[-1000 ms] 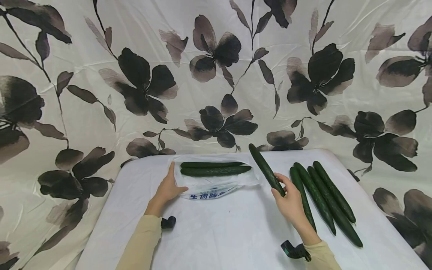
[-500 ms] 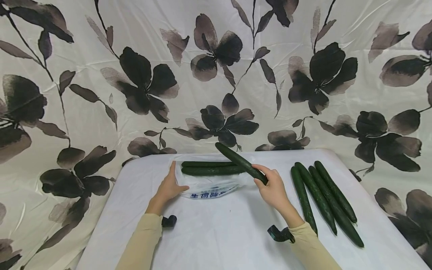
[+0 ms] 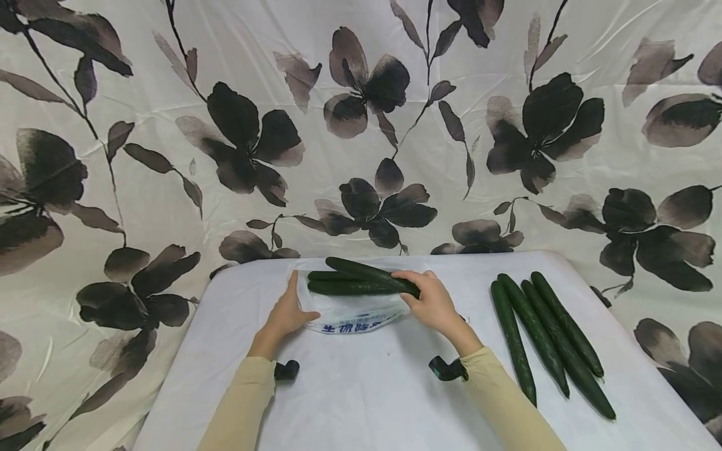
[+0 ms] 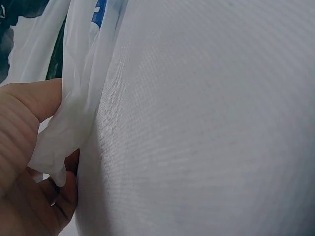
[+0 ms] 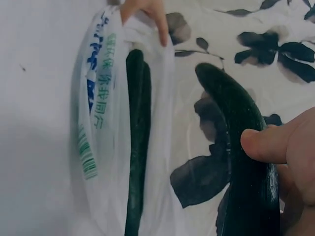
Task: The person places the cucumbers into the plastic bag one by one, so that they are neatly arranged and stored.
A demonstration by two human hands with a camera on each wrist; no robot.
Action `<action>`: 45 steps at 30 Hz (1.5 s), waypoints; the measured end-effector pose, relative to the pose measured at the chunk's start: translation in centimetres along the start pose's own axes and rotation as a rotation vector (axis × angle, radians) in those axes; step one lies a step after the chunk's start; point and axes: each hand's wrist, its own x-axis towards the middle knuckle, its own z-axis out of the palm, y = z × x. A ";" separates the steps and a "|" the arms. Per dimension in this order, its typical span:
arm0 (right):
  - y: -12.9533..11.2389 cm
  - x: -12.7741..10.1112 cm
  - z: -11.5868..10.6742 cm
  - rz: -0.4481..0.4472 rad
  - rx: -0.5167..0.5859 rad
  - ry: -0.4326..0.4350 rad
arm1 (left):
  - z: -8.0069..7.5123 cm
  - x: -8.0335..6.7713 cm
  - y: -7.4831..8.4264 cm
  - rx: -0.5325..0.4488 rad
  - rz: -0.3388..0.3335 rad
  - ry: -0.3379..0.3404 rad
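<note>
Leftward since a second ago, my right hand [image 3: 431, 305] carries the long dark-green cucumber [image 3: 369, 275], fingers clamped near its end, over the thin white plastic bag [image 3: 352, 313] at twelve o'clock; left hand [image 3: 287, 311] pinches the bag's edge. Stiff, probably slick: grip mid-length.

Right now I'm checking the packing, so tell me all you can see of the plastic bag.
The plastic bag is thin, translucent white film with blue print, plus green print in the right wrist view. It lies flat on the white table, mouth open. Two cucumbers lie inside. The left hand pinches its left edge.
</note>
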 end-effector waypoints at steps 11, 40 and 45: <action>0.2 2.4 1.2 -0.016 -0.035 -0.147 | 0.1 0.1 0.0 -0.007 -0.002 0.009; 2.3 5.3 4.2 -0.074 -0.054 -0.403 | 0.2 0.0 -0.2 -0.029 0.035 0.029; 3.0 5.9 4.9 -0.076 -0.062 -0.401 | 0.1 0.1 -0.3 -0.024 0.033 0.022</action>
